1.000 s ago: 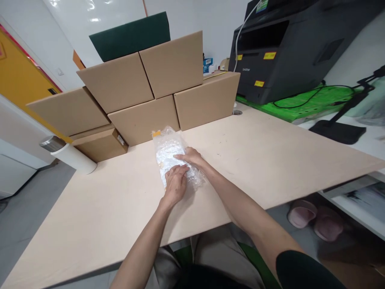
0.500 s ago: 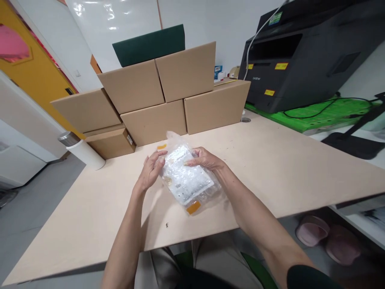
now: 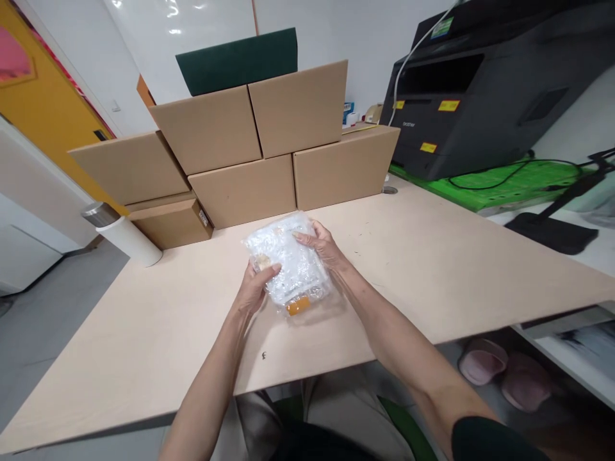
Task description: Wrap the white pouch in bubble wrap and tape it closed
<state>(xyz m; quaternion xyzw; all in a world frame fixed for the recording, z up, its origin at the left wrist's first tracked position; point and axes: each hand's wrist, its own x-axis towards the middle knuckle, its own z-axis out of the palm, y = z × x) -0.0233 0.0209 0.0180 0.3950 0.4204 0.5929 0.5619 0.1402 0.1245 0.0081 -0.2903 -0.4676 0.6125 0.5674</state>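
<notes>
A white packet wrapped in clear plastic (image 3: 295, 266) is held between my two hands over the middle of the table. An orange-brown strip (image 3: 298, 305) shows at its near end, and printing on its face is too blurred to read. My left hand (image 3: 254, 288) grips the left edge, thumb lying on top and fingers mostly hidden underneath. On the upper right side, my right hand (image 3: 323, 244) is closed round the edge with its thumb across the face.
Cardboard boxes (image 3: 243, 192) are stacked at the back of the table (image 3: 158, 333), topped by a dark green box (image 3: 240, 61). A white bottle (image 3: 129, 240) with a steel cap stands at left. A black printer (image 3: 442, 109) occupies the right rear.
My left hand has gone from open fingers at the packet's upper left edge to a grip lower down. The plastic flap that stuck up at the far end now lies folded down.
</notes>
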